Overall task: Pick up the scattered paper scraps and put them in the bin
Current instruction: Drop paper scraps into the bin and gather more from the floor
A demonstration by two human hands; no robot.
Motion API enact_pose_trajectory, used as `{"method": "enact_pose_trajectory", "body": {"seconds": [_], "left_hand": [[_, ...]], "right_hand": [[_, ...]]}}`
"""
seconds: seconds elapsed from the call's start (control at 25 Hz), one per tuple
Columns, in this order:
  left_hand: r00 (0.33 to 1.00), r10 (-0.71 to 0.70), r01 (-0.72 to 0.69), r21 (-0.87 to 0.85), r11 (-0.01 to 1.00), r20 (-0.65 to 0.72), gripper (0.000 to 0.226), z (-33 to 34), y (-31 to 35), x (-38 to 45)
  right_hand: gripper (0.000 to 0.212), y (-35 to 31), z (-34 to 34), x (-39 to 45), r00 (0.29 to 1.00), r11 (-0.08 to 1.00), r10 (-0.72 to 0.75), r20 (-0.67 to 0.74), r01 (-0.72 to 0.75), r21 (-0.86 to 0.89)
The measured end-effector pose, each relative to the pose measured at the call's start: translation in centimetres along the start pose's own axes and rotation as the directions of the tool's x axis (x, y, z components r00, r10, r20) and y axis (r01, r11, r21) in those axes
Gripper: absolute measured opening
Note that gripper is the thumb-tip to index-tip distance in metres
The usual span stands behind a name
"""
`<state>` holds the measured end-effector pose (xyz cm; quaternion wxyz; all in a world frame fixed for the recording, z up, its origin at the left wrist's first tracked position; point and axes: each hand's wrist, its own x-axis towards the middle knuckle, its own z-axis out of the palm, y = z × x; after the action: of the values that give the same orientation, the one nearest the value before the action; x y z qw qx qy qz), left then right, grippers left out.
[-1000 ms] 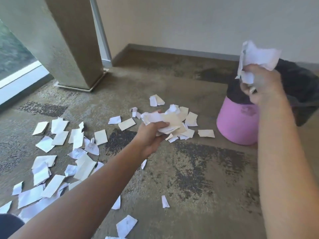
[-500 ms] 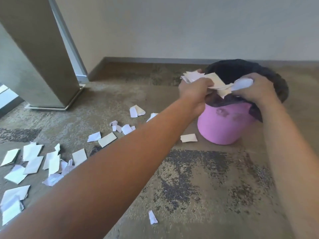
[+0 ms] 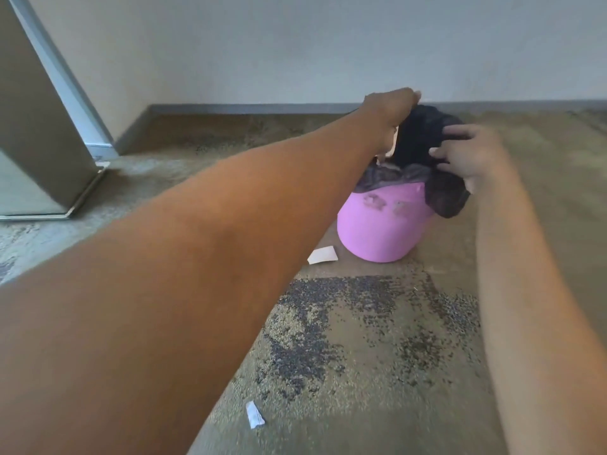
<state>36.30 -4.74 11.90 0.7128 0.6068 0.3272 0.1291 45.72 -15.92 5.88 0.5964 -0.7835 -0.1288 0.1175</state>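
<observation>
A pink bin [image 3: 381, 231] with a black liner [image 3: 417, 142] stands on the carpet near the wall. My left hand [image 3: 392, 108] reaches over the bin's mouth, back of the hand up, fingers pointing away. A pale paper scrap [image 3: 389, 148] shows just under its wrist, inside the bin's opening. My right hand [image 3: 466, 152] hovers at the bin's right rim with fingers spread against the liner, holding nothing. One cream scrap [image 3: 323, 255] lies on the floor beside the bin's left base. A small white scrap [image 3: 254, 418] lies nearer to me.
A square column [image 3: 42, 126] on a metal base stands at the left. The wall and its grey baseboard [image 3: 262, 108] run right behind the bin. Patchy brown carpet [image 3: 361, 339] covers the floor. My left forearm hides the floor to the left.
Both hands held bunches of scraps above the bin; now no bunches show in them and the hands sit further over the opening. The view has swung right, away from the scattered pile.
</observation>
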Motion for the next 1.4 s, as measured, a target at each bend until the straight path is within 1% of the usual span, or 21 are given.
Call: {"method": "enact_pose_trajectory", "body": {"seconds": [0.04, 0.08, 0.12, 0.2, 0.28, 0.4, 0.48, 0.56, 0.64, 0.72, 0.8, 0.84, 0.88, 0.92, 1.0, 1.04, 1.12, 1.2, 1.28, 1.32, 1.4], "left_hand": [[1.0, -0.004, 0.004, 0.032, 0.999, 0.004, 0.019, -0.1, 0.2, -1.0], [1.0, -0.017, 0.017, 0.044, 0.999, 0.01, 0.015, -0.2, 0.1, -1.3], [1.0, -0.018, 0.017, 0.08, 0.997, 0.011, 0.019, -0.3, -0.4, -1.0], [0.999, 0.035, -0.039, 0.169, 0.985, 0.029, 0.024, -0.3, -1.1, -0.7], [0.996, 0.091, -0.092, 0.241, 0.966, 0.015, 0.019, -0.4, -1.6, -0.4], [0.986, 0.165, -0.153, 0.34, 0.928, -0.006, 0.03, -1.0, -2.2, 0.2], [0.973, 0.232, -0.214, 0.382, 0.899, -0.002, 0.024, -1.9, -2.4, 0.2], [0.946, 0.321, -0.277, 0.392, 0.877, -0.051, 0.02, -3.7, -3.1, -0.3], [0.909, 0.395, -0.314, 0.402, 0.86, -0.135, 0.024, -6.5, -4.7, -1.1], [0.896, 0.406, -0.288, 0.46, 0.84, -0.18, 0.028, -9.9, -7.5, -1.7], [0.933, 0.315, -0.193, 0.496, 0.847, -0.174, 0.03, -13.2, -11.3, -2.9], [0.952, 0.253, -0.134, 0.504, 0.853, -0.174, 0.03, -14.7, -13.3, -3.6], [0.965, 0.193, -0.076, 0.513, 0.855, -0.179, 0.029, -16.2, -15.4, -4.5], [0.974, 0.136, -0.018, 0.535, 0.845, -0.182, 0.029, -17.7, -17.6, -5.6], [0.98, 0.018, 0.107, 0.606, 0.788, -0.196, 0.033, -20.5, -22.3, -7.9], [0.974, -0.031, 0.173, 0.645, 0.745, -0.226, 0.036, -21.8, -24.5, -9.1], [0.946, -0.083, 0.289, 0.699, 0.654, -0.314, 0.043, -24.3, -28.4, -11.4], [0.942, -0.081, 0.317, 0.782, 0.537, -0.326, 0.05, -26.2, -31.2, -13.0], [0.967, -0.077, 0.252, 0.866, 0.433, -0.243, 0.052, -27.5, -33.2, -14.3], [0.974, -0.082, 0.228, 0.881, 0.415, -0.213, 0.051, -27.8, -34.1, -14.9], [0.979, -0.078, 0.206, 0.901, 0.382, -0.191, 0.05, -27.9, -35.0, -16.0]], "right_hand": [[0.041, 0.4, -0.1, 0.1, 1.0, 1.0, -0.002, 0.0, 0.002, 0.019], [0.038, 0.6, -0.2, 0.3, 1.0, 0.999, -0.008, -0.003, 0.008, 0.051], [0.035, 0.8, -0.3, 0.3, 1.0, 0.996, -0.011, -0.012, 0.012, 0.084], [0.026, 0.7, -0.2, 0.2, 0.999, 0.989, -0.009, -0.043, 0.016, 0.15], [0.022, 0.6, 0.3, 0.1, 0.997, 0.981, -0.011, -0.081, 0.026, 0.193], [0.023, 0.2, 1.2, 0.0, 0.992, 0.982, -0.006, -0.124, 0.029, 0.185], [0.02, -0.4, 2.0, -0.2, 0.986, 0.985, -0.015, -0.167, 0.044, 0.169], [0.019, -1.2, 3.4, -1.0, 0.972, 0.986, -0.091, -0.214, 0.119, 0.119], [0.02, -1.8, 5.6, -2.6, 0.941, 0.963, -0.263, -0.214, 0.271, 0.01], [0.02, -2.3, 8.1, -5.2, 0.875, 0.889, -0.458, -0.155, 0.455, -0.057], [0.02, -1.9, 10.8, -8.0, 0.812, 0.816, -0.577, -0.086, 0.577, -0.037], [0.02, -1.5, 12.2, -9.2, 0.798, 0.798, -0.602, -0.017, 0.602, -0.008], [0.02, -0.6, 13.8, -10.4, 0.786, 0.792, -0.609, 0.105, 0.611, 0.017], [0.02, 0.5, 15.3, -11.8, 0.758, 0.792, -0.591, 0.275, 0.61, 0.018], [0.016, 3.6, 17.9, -14.6, 0.648, 0.795, -0.442, 0.62, 0.604, -0.065], [0.013, 5.4, 18.8, -16.0, 0.588, 0.787, -0.328, 0.74, 0.603, -0.13], [0.009, 8.9, 20.0, -18.9, 0.462, 0.724, -0.066, 0.884, 0.632, -0.277], [0.016, 11.7, 20.5, -21.9, 0.27, 0.621, 0.199, 0.942, 0.709, -0.335], [0.028, 13.7, 20.8, -24.6, 0.091, 0.598, 0.332, 0.939, 0.75, -0.284], [0.035, 14.5, 20.8, -25.6, 0.035, 0.588, 0.356, 0.934, 0.768, -0.253], [0.041, 15.7, 20.8, -26.7, -0.017, 0.514, 0.349, 0.937, 0.839, -0.176]]}}
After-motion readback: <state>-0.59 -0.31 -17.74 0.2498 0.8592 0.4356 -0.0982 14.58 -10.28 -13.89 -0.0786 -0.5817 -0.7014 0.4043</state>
